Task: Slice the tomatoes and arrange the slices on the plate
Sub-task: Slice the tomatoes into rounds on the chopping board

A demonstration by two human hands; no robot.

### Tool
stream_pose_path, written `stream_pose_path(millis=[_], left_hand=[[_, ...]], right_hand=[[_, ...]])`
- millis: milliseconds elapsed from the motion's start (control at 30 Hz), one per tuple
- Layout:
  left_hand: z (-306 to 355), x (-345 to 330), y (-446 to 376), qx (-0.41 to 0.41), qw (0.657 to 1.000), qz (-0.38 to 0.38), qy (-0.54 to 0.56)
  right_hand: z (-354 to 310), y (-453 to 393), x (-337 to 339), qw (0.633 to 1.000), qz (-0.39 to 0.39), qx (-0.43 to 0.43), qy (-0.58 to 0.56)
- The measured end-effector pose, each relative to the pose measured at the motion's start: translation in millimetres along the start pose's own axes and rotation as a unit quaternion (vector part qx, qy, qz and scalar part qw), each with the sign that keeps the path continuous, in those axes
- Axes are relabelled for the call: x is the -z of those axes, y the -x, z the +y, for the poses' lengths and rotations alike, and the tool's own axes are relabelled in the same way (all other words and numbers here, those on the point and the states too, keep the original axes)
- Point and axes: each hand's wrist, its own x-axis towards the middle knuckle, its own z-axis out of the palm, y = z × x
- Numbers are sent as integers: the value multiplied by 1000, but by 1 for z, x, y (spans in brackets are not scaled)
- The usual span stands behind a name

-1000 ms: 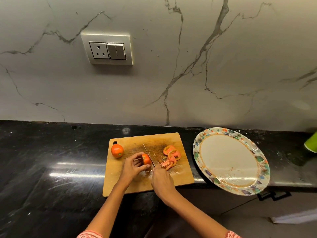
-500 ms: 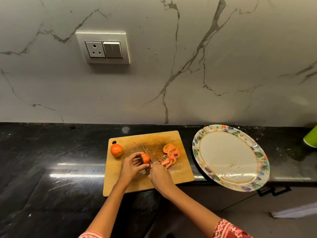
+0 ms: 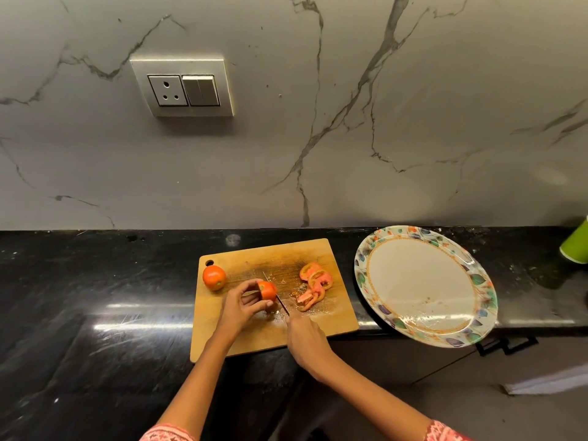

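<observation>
Black stone counter (image 3: 95, 297), marble wall (image 3: 413, 106) w/ socket (image 3: 182, 87); L fingers (image 3: 254, 300) grip tomato (image 3: 268, 290), R hand (image 3: 307, 337) grips knife (image 3: 280, 302).

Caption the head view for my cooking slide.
Left hand steadies a tomato while right hand slices it by knife on the board.

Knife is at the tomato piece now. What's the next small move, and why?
Probably press the knife down through the held tomato for another slice. The left hand steadies it, the right hand holds the handle with the blade at its cut side, and the plate holds no slices yet.
</observation>
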Motion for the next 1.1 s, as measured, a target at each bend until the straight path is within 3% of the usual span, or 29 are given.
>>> stream_pose_path(millis=[267,433,800,1100], left_hand=[[1,-4,5,-24,1000,10,-6],[-7,6,8,-17,999,32,1],[-2,-6,11,-23,999,3,-29],[-1,-6,8,-23,999,2,-37]], right_hand=[[-13,-13,0,998,-16,-38,-51],[6,15,-11,999,-35,-25,-27],[-2,1,10,997,36,-9,-61],[-11,9,11,997,34,-10,-67]])
